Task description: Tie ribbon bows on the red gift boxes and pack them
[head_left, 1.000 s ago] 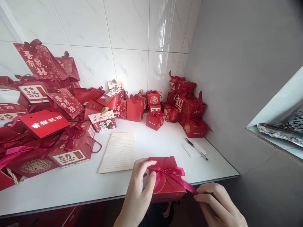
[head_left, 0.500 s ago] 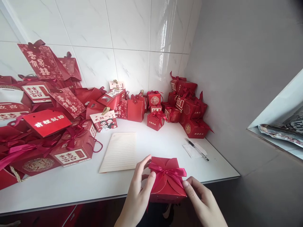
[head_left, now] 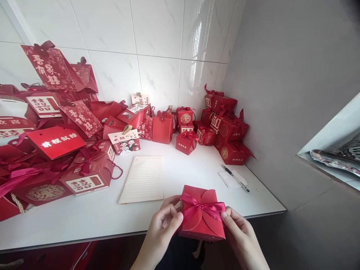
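Note:
A small red gift box (head_left: 201,221) with petal-shaped flaps and a magenta ribbon bow (head_left: 203,208) on top sits at the near edge of the white table (head_left: 92,217). My left hand (head_left: 163,227) grips its left side, thumb and fingers curled by the bow's left loop. My right hand (head_left: 239,234) holds the right side, thumb on the bow's right loop. Both hands are closed on the box.
A lined sheet of paper (head_left: 143,180) lies just behind the box. A pen (head_left: 234,177) rests on a small clear packet to the right. Many red gift boxes and bags (head_left: 56,150) are heaped at left, more (head_left: 225,127) in the back corner. Grey wall at right.
My right hand let go of the ribbon's long tail and came in to the box's right side. The bow looks tighter and the box has tilted up slightly toward me.

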{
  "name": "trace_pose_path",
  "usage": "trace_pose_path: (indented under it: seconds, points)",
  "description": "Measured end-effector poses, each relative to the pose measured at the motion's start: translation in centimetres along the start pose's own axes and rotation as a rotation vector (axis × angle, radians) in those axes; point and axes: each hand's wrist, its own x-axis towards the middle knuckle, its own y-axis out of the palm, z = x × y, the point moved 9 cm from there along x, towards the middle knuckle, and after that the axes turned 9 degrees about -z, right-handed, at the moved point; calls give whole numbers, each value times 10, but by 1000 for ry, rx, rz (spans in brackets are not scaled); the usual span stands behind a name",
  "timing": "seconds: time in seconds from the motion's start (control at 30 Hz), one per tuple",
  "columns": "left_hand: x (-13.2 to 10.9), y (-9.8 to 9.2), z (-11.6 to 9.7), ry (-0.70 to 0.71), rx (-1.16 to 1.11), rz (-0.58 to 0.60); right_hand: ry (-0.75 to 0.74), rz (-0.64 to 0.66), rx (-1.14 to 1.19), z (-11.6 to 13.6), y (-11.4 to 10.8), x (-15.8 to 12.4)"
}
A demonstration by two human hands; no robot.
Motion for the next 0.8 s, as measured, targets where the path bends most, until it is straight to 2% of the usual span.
trace_pose_path:
  seconds: [0.4,0.6,0.67,0.73,0.8]
  points:
    - [0,-3,8,-1,-144,2,14,-28,33,-5,2,4]
    - [2,-6,12,-14,-123,-4,-7,-34,-61,-11,-11,4]
    - [3,-6,13,-14,-131,6,-65,-91,-142,-12,-28,6]
    - [3,-5,15,-14,-150,19,-191,-155,-197,-5,-44,6]
    - [3,-4,15,-15,-180,33,-351,-119,-233,5,-46,3]
